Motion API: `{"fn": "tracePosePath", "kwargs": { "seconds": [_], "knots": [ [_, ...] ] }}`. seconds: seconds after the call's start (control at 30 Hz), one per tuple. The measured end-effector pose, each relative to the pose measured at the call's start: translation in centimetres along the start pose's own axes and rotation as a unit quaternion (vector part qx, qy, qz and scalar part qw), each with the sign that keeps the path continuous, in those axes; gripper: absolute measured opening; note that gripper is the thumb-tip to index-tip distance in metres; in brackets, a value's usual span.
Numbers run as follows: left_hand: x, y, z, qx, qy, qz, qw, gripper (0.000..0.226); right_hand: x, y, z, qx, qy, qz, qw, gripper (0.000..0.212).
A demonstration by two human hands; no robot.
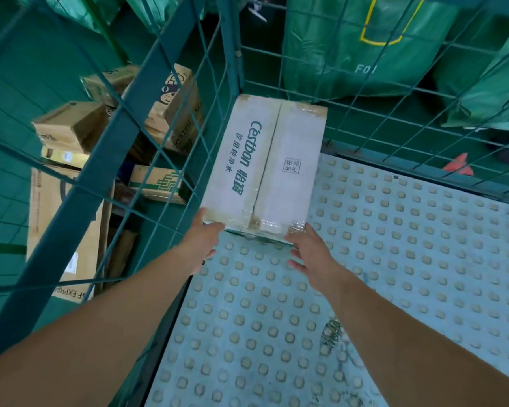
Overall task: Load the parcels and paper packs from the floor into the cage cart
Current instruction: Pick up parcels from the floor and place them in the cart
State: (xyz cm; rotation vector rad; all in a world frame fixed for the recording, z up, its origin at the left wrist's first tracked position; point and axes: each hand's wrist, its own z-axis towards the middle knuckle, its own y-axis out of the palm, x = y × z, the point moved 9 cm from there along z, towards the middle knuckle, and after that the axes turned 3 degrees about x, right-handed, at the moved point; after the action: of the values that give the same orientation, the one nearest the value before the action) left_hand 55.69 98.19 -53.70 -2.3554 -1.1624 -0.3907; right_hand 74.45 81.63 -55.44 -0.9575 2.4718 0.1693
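— What lies left of the fingers, outside the mesh?

— A heap of cardboard parcels point(71, 127) on the green floor point(3, 201); I count about six, one of them a large flat carton point(59, 218) leaning against the cage wall. The exact number is hard to tell through the wire.

— And the hands?

— Two. The left hand point(202, 240) touches the near left corner of one white Cestbon box point(265, 168), thumb at the top edge, the other fingers below it and hard to see. The right hand point(310, 254) is at the near right corner, its fingers loosely spread, thumb tip at the edge. Whether either actually grips, I cannot tell.

— Where is that box?

— Inside the cage cart point(171, 92), just beyond the fingertips, in the far left corner, lying flat on the studded cart floor point(394, 259).

— Right of the fingers?

— Studded floor, then mesh, with three green sacks point(350, 54) behind it.
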Motion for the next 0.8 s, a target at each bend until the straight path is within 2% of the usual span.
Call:
{"fn": "tracePosePath", "kwargs": {
  "seconds": [0.1,0.23,0.37,0.5,0.7,0.8],
  "knots": [
    [1.6,0.6,-0.1,-0.023,0.048,0.048,0.997,0.071,-0.2,1.6,-0.4,-0.038,0.018,0.017,0.999,0.075],
    [1.7,1.9,-2.0,-0.053,0.103,0.044,0.992,0.072,0.6,1.2,-1.7,-0.038,0.003,0.038,0.999,0.068],
    [-0.6,2.4,-5.5,-0.050,0.057,0.019,0.997,0.063,1.9,0.4,-4.8,-0.040,0.009,0.004,0.999,0.079],
    [-3.3,2.7,-10.7,-0.066,0.019,-0.027,0.997,0.059,2.3,-0.2,-10.0,-0.063,0.020,-0.019,0.998,0.065],
    [-7.0,0.6,-23.2,-0.035,0.009,-0.134,0.990,0.057,2.2,-1.1,-21.1,-0.099,0.024,-0.057,0.993,0.045],
    [-9.4,-1.0,-29.9,-0.016,0.001,-0.165,0.986,0.053,2.5,-1.6,-27.4,-0.131,0.013,-0.086,0.987,0.042]
  ]
}}
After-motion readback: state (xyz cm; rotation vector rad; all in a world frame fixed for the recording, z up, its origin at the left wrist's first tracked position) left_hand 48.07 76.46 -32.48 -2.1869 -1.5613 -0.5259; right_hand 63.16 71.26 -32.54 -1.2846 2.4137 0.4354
